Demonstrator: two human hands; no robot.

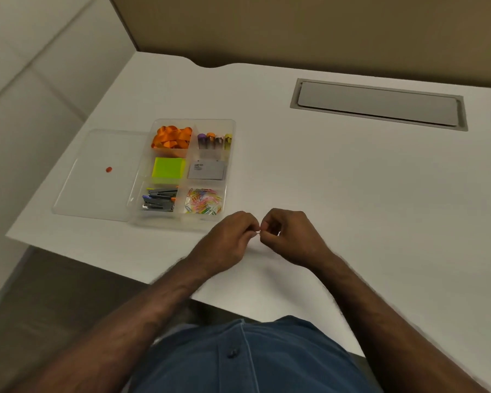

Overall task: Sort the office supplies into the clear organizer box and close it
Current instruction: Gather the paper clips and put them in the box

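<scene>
Clear plastic six-compartment organizer box [182, 171]: filled, lid [97, 177] open flat at its left. Your left hand [227, 236] and right hand [289, 236] fingers pinch one last small clip [259, 230] above the worktop [352, 180]; closing remains.
</scene>
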